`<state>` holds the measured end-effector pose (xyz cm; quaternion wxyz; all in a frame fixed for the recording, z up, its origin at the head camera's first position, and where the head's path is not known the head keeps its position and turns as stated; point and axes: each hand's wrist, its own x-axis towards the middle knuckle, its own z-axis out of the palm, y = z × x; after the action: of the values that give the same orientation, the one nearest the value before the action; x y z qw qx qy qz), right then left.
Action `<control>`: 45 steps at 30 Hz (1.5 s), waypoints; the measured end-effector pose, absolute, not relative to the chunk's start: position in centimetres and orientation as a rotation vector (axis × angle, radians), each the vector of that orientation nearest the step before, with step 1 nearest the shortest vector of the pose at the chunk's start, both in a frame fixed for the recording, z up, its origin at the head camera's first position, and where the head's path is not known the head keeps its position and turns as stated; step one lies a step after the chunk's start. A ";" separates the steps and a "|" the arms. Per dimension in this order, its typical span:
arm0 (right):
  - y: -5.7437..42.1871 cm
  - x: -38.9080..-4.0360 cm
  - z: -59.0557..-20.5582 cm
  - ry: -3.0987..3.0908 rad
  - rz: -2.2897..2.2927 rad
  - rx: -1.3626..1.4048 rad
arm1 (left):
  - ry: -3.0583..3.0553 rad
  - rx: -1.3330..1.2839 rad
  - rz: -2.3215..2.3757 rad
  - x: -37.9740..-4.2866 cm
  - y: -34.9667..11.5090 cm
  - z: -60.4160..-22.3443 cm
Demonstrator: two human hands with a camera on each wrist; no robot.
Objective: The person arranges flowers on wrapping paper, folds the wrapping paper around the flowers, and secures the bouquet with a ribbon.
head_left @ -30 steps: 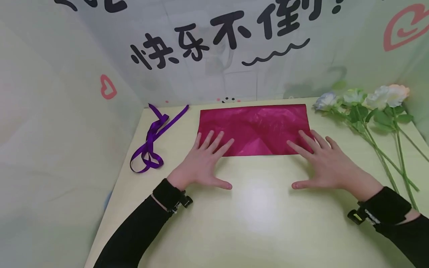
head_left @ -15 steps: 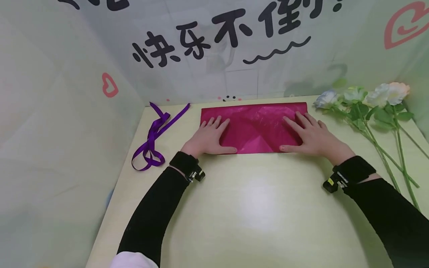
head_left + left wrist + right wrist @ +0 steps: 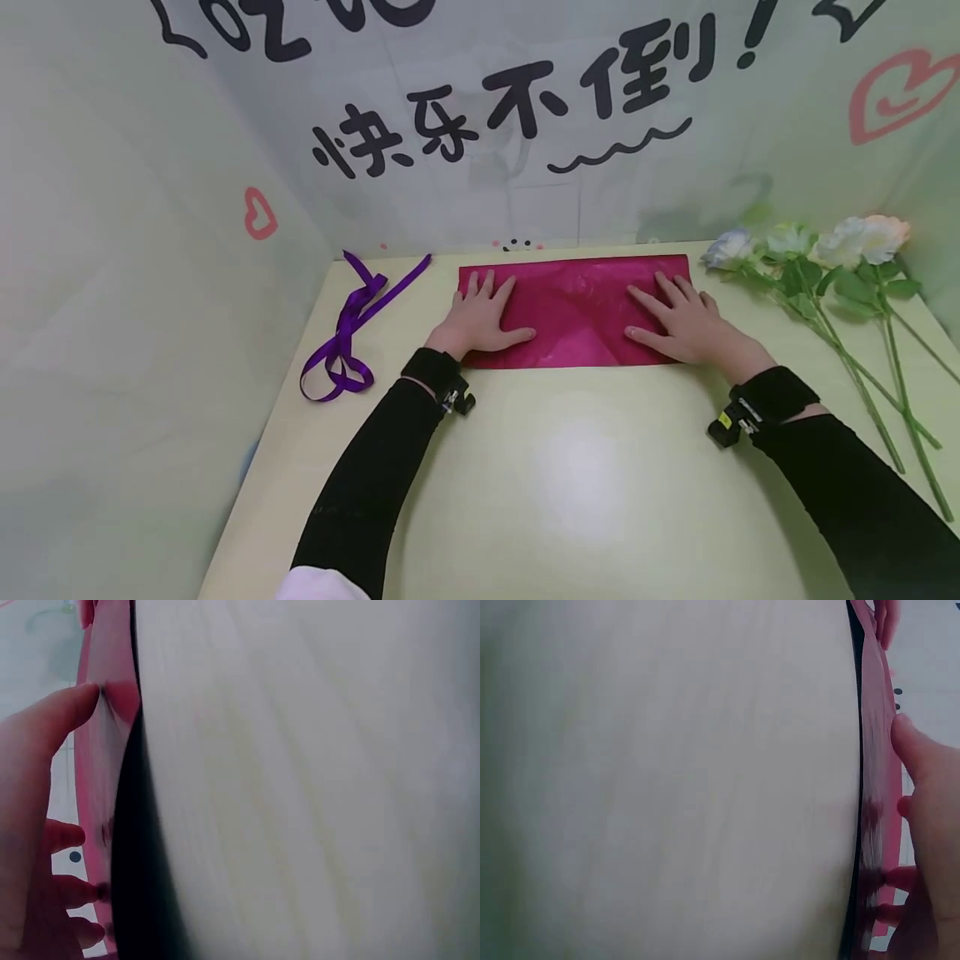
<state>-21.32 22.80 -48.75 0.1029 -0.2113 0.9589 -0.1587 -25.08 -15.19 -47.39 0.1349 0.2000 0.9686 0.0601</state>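
A shiny magenta sheet of wrapping paper [image 3: 577, 312], creased near its middle, lies flat at the far side of the table. My left hand [image 3: 483, 321] rests on its left end with fingers spread. On the right end lies my right hand [image 3: 686, 325], its fingers fanned out and thumb pointing inward. In the left wrist view the thumb and fingertips of the left hand [image 3: 37, 772] meet the magenta paper [image 3: 94, 787]. From the right wrist, the right hand [image 3: 930, 810] shows fingertips at the paper [image 3: 877, 765], whose near edge looks dark.
A tangled purple ribbon [image 3: 345, 329] lies left of the paper. To the right are several artificial flowers [image 3: 817, 242] with long green stems [image 3: 892, 367]. Behind the pale table [image 3: 577, 467] stands a backdrop [image 3: 525, 200] with black lettering.
Both hands have moved forward from the paper's near edge onto its two ends. The paper, ribbon and flowers keep their places on the table; the head view has tilted up slightly.
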 end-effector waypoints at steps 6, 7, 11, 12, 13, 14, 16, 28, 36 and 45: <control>22.3 -20.8 -48.2 2.823 -0.501 -0.602 | 2.783 0.515 0.155 -24.9 -15.8 -48.3; 22.2 -20.8 -48.1 2.825 -0.487 -0.614 | 2.776 0.507 0.150 -24.9 -15.9 -48.3; 22.0 -20.4 -48.0 2.815 -0.423 -0.661 | 2.757 0.490 0.112 -24.4 -15.5 -48.1; 21.9 -20.3 -48.0 2.811 -0.420 -0.664 | 2.755 0.486 0.104 -24.2 -15.3 -48.0; 21.8 -20.2 -48.0 2.805 -0.415 -0.665 | 2.754 0.483 0.092 -24.0 -15.1 -47.9; 21.8 -20.0 -47.9 2.801 -0.418 -0.664 | 2.755 0.479 0.082 -23.7 -14.9 -47.8; 21.6 -19.7 -47.9 2.794 -0.431 -0.666 | 2.762 0.475 0.065 -23.1 -14.6 -47.6; 21.2 -18.1 -48.6 2.777 -0.395 -0.646 | 2.866 0.588 -0.137 -20.7 -14.4 -46.0; 21.0 -17.8 -48.7 2.773 -0.403 -0.670 | 2.845 0.564 -0.049 -24.8 -14.9 -46.2; 21.5 -17.5 -48.4 2.805 -0.411 -0.681 | 2.897 0.511 -0.015 -25.7 -15.5 -46.6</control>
<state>-17.52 21.50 -48.40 0.1129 -0.2321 0.9559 -0.1399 -25.71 -15.50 -46.56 0.0998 0.1729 0.9799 -0.0050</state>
